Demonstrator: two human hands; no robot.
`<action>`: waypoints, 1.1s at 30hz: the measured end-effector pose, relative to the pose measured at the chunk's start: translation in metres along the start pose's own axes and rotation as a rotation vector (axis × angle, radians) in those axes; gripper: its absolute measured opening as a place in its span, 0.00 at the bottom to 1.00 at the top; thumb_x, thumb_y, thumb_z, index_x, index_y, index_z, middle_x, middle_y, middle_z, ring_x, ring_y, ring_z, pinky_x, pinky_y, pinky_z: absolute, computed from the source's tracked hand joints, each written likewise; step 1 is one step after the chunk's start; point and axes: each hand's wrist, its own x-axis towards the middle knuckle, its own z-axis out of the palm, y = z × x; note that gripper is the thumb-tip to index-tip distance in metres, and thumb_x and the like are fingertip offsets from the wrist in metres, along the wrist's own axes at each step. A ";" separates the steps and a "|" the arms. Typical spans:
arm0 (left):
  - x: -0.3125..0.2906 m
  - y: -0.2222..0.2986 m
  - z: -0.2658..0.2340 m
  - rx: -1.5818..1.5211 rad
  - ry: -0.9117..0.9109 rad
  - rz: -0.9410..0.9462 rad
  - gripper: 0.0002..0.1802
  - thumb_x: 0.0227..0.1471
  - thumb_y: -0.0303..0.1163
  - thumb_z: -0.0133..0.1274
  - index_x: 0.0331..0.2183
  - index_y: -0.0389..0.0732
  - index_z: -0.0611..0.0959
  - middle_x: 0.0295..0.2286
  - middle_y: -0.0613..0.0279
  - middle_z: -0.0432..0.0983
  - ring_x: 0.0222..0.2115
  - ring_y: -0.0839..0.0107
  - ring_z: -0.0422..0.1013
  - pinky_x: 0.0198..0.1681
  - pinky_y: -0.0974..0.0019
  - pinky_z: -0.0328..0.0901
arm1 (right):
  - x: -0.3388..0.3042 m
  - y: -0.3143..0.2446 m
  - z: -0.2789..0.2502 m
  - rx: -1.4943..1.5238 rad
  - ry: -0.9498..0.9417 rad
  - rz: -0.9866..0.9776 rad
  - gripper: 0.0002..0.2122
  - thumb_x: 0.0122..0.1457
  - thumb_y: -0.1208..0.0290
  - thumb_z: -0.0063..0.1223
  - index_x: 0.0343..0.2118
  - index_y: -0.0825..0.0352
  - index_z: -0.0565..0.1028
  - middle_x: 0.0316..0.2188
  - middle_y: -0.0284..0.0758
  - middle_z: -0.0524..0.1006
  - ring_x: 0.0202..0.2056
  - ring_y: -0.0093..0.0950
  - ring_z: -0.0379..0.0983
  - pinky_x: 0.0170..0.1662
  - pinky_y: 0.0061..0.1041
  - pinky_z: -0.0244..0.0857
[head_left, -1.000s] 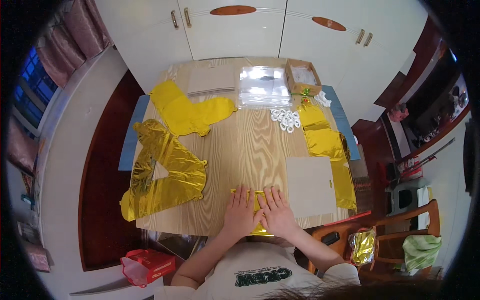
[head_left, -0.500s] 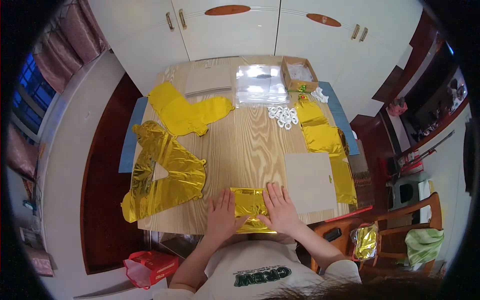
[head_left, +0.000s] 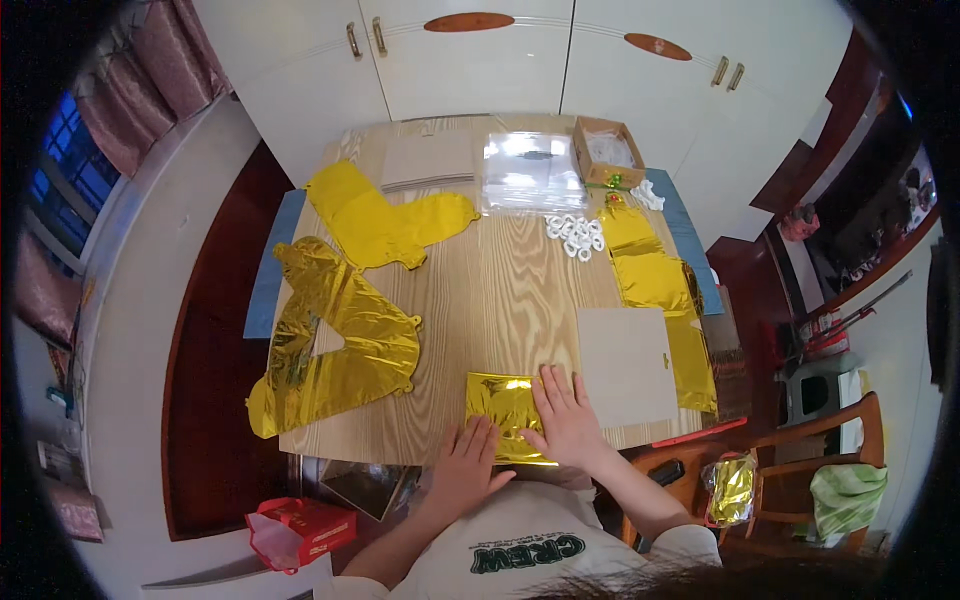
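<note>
A gold foil balloon (head_left: 499, 402), folded into a flat rectangle, lies at the table's near edge in front of me. My right hand (head_left: 570, 422) rests flat on its right side, fingers pointing away from me and the thumb stretched across the foil. My left hand (head_left: 464, 466) is at the near left corner of the folded foil, fingers straight and partly over it, palm near the table edge. Neither hand grips anything. A grey-beige card sheet (head_left: 627, 367) lies just right of my right hand.
Unfolded gold foil balloons lie at the left (head_left: 350, 350), far left (head_left: 385, 220) and right (head_left: 650, 275). Farther back are white rings (head_left: 577, 240), clear plastic bags (head_left: 528, 170), a card stack (head_left: 430, 160) and a cardboard box (head_left: 610, 155). A wooden chair (head_left: 760, 440) stands at the lower right.
My left hand has slid toward me, from the foil's left side down to its near left corner. The right hand stays on the foil. The whole view has shifted slightly.
</note>
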 end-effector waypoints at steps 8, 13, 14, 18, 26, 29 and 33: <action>-0.007 -0.001 0.007 0.098 0.034 0.046 0.33 0.44 0.41 0.56 0.51 0.34 0.73 0.54 0.50 0.67 0.57 0.58 0.62 0.60 0.48 0.55 | -0.009 -0.007 -0.008 0.041 -0.019 -0.033 0.39 0.60 0.42 0.40 0.61 0.76 0.58 0.64 0.54 0.54 0.67 0.46 0.45 0.66 0.52 0.35; -0.003 0.007 0.010 0.040 0.134 0.162 0.24 0.51 0.33 0.47 0.49 0.34 0.76 0.51 0.50 0.70 0.55 0.58 0.65 0.59 0.53 0.59 | -0.020 -0.026 -0.012 -0.055 -0.055 -0.002 0.38 0.60 0.41 0.40 0.61 0.74 0.61 0.64 0.50 0.56 0.67 0.42 0.45 0.66 0.52 0.33; -0.004 0.008 0.008 0.040 0.123 0.174 0.24 0.50 0.33 0.48 0.49 0.34 0.76 0.51 0.50 0.71 0.54 0.58 0.67 0.59 0.55 0.60 | -0.022 -0.027 -0.012 -0.057 -0.052 -0.001 0.38 0.60 0.41 0.40 0.61 0.74 0.61 0.64 0.50 0.56 0.67 0.42 0.46 0.66 0.53 0.33; -0.010 0.000 0.005 -0.112 0.107 0.158 0.23 0.52 0.30 0.49 0.49 0.33 0.76 0.47 0.49 0.74 0.49 0.56 0.71 0.55 0.61 0.65 | -0.026 0.001 -0.023 0.385 -0.136 -0.068 0.34 0.64 0.45 0.38 0.61 0.72 0.61 0.62 0.48 0.60 0.64 0.41 0.53 0.66 0.49 0.35; 0.011 -0.008 -0.080 -1.674 -0.166 -0.875 0.16 0.62 0.30 0.44 0.49 0.32 0.74 0.43 0.52 0.76 0.45 0.59 0.74 0.46 0.61 0.71 | -0.017 0.030 -0.038 1.767 0.017 -0.091 0.20 0.62 0.78 0.49 0.58 0.69 0.66 0.53 0.34 0.72 0.53 0.23 0.67 0.52 0.23 0.62; 0.018 -0.002 -0.073 -1.972 0.010 -0.905 0.17 0.62 0.29 0.44 0.52 0.33 0.71 0.45 0.52 0.75 0.45 0.60 0.74 0.46 0.57 0.72 | 0.001 0.010 -0.052 1.774 0.046 0.055 0.09 0.62 0.77 0.52 0.46 0.68 0.72 0.37 0.27 0.75 0.39 0.14 0.69 0.40 0.15 0.62; 0.016 -0.007 -0.045 -2.013 0.012 -0.984 0.19 0.62 0.27 0.44 0.54 0.36 0.70 0.48 0.51 0.72 0.46 0.58 0.73 0.48 0.52 0.71 | 0.016 0.003 -0.063 1.601 0.014 0.211 0.07 0.64 0.73 0.52 0.28 0.66 0.71 0.21 0.18 0.64 0.24 0.09 0.56 0.26 0.14 0.51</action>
